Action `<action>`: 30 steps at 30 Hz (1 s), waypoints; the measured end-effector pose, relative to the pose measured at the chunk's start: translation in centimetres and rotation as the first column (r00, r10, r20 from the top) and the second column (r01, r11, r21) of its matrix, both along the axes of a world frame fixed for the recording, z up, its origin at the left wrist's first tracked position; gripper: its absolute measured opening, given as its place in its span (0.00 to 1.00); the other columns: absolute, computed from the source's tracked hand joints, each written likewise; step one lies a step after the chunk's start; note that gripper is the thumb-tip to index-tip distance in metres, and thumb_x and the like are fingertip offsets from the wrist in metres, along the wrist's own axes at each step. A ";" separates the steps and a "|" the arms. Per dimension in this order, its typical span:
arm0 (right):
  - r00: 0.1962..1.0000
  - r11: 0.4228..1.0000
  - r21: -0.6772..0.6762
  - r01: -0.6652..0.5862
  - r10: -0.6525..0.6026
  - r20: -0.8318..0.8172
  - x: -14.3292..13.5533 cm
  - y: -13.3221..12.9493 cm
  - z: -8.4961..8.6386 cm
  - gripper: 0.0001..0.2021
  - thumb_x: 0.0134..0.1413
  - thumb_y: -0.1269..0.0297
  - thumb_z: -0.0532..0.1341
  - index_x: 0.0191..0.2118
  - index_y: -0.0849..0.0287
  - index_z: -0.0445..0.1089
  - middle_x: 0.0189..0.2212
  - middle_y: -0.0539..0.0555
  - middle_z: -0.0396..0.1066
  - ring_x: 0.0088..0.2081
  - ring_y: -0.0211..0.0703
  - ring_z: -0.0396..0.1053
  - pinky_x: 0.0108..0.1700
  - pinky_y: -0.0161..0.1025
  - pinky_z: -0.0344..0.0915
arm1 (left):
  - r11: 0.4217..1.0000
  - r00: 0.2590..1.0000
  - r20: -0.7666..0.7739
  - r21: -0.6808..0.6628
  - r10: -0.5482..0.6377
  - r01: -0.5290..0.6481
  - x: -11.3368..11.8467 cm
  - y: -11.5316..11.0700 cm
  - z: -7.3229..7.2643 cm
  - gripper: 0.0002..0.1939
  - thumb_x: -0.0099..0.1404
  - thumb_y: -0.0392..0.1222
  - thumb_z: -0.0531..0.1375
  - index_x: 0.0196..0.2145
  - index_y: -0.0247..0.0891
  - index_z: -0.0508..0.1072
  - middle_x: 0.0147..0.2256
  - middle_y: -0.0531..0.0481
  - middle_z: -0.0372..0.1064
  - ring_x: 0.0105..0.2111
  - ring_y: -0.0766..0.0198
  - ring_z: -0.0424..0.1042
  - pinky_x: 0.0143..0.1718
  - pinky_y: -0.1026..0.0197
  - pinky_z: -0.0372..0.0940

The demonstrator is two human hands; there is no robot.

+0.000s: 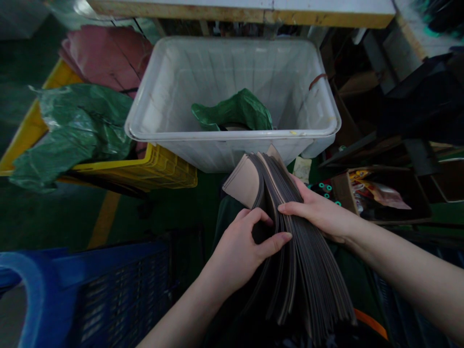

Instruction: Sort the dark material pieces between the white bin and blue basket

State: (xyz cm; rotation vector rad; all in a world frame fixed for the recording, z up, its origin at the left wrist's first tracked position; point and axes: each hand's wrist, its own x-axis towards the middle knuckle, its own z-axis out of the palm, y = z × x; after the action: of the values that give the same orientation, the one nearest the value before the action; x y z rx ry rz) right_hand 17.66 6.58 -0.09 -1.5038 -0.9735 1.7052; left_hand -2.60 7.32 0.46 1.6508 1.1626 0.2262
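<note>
A thick stack of thin, flexible beige-grey cut sheets stands on edge over my lap, its layers fanned apart at both ends. My right hand is wrapped round the stack's right side, with the thumb pressing across its upper edges. On the left, my left hand is curled over several sheets, thumb on the edges and fingers tucked into a gap between layers. A few sheets at the far left bend away and show a pale, rounded face. The lower end of the stack sits in shadow.
Straight ahead stands a white plastic tub with green plastic sheeting inside. To its left is a yellow crate with a green bag. A blue basket is at lower left, a cardboard box at right.
</note>
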 end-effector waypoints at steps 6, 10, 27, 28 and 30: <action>1.000 1.000 -0.001 0.001 -0.001 -0.007 -0.2 -0.1 0.1 0.43 0.51 0.63 0.64 0.68 0.47 0.41 0.60 0.52 0.61 0.60 0.49 0.60 0.62 0.50 0.58 | 1.000 1.000 0.016 -0.009 -0.007 0.007 0.0 0.1 0.0 0.15 0.61 0.56 0.60 0.37 0.42 0.69 0.38 0.52 0.66 0.37 0.61 0.68 0.40 0.59 0.62; 1.000 1.000 -0.012 -0.005 0.005 0.002 -0.3 -0.1 0.3 0.44 0.51 0.63 0.64 0.68 0.46 0.40 0.58 0.52 0.62 0.58 0.50 0.62 0.60 0.50 0.61 | 1.000 1.000 0.016 -0.003 -0.003 0.003 0.0 -0.1 0.0 0.13 0.62 0.53 0.60 0.37 0.42 0.68 0.38 0.52 0.65 0.37 0.61 0.67 0.41 0.59 0.62; 0.999 0.999 0.037 0.002 -0.001 -0.035 -0.6 -0.2 0.0 0.45 0.51 0.63 0.65 0.68 0.47 0.38 0.60 0.53 0.60 0.59 0.49 0.61 0.61 0.49 0.59 | 0.999 1.000 -0.002 -0.012 -0.029 0.029 0.6 0.0 0.6 0.07 0.63 0.46 0.58 0.36 0.42 0.66 0.38 0.52 0.61 0.37 0.63 0.66 0.42 0.59 0.62; 0.999 0.999 0.038 0.002 -0.001 -0.036 -0.5 -0.2 0.0 0.45 0.51 0.63 0.65 0.68 0.48 0.38 0.60 0.53 0.60 0.59 0.49 0.61 0.62 0.49 0.59 | 0.999 1.000 0.004 -0.017 -0.030 0.030 0.5 0.0 0.6 0.06 0.63 0.45 0.58 0.36 0.42 0.66 0.38 0.53 0.61 0.38 0.63 0.65 0.43 0.60 0.62; 0.999 0.999 0.037 0.003 -0.002 -0.038 -0.4 -0.1 0.0 0.45 0.51 0.64 0.65 0.68 0.49 0.38 0.60 0.54 0.60 0.59 0.48 0.62 0.62 0.49 0.58 | 0.999 1.000 0.008 -0.018 -0.027 0.027 0.3 0.0 0.5 0.05 0.63 0.43 0.57 0.36 0.42 0.66 0.38 0.53 0.61 0.39 0.63 0.65 0.44 0.60 0.61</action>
State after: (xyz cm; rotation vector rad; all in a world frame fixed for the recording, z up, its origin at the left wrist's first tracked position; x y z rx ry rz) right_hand 17.23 6.44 -0.05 -1.4432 -0.9774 1.6994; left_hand -2.29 7.31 0.99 1.6476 1.1332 0.2039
